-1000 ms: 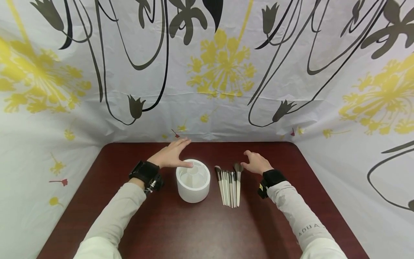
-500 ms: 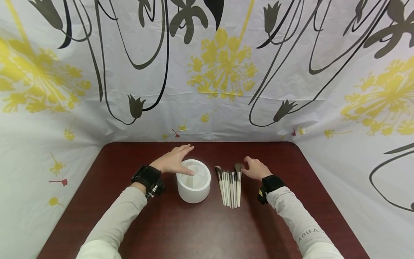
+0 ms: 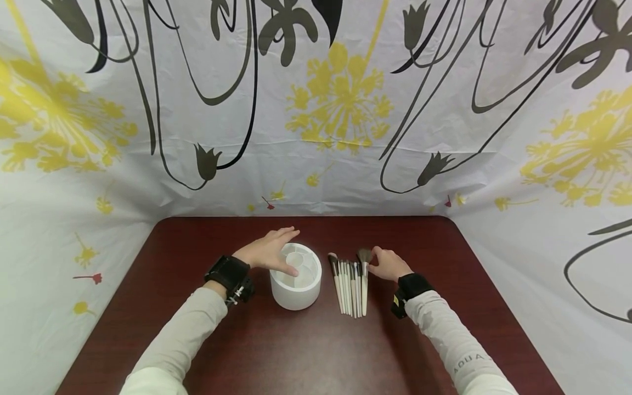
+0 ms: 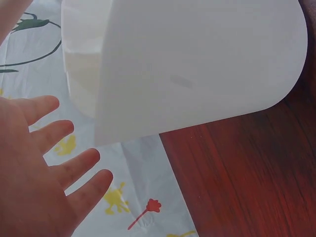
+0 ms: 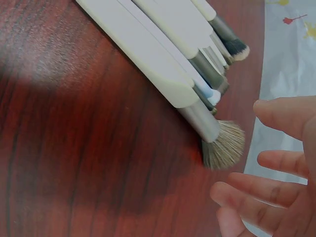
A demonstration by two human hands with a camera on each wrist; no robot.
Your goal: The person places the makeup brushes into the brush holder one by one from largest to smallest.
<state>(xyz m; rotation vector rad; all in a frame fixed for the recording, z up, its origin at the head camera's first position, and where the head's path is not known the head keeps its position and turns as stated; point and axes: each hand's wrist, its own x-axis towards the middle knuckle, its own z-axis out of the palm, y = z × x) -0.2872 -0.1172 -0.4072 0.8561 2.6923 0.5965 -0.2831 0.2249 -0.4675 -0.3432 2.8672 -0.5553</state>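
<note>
A round white organizer cup (image 3: pixel 295 293) with inner dividers stands upright on the table. My left hand (image 3: pixel 269 252) hovers at its left side and over its rim, fingers spread; in the left wrist view the fingers (image 4: pixel 81 170) are apart from the white wall (image 4: pixel 207 64). To the cup's right lies a row of several makeup brushes (image 3: pixel 351 288) with pale handles, bristles pointing away from me. Beside the large fluffy brush (image 5: pixel 224 143) at the row's right end is my right hand (image 3: pixel 390 264). Its fingers are loosely bent, with nothing between them in the right wrist view.
The dark red-brown table (image 3: pixel 306 356) has rounded far corners. A white cloth (image 3: pixel 321 186) printed with yellow and grey flowers hangs behind it and along both sides. Each wrist wears a black camera band.
My left hand has come lower and nearer to me, over the cup's left rim. The right hand has come down toward the large brush. The cup and brushes stay put.
</note>
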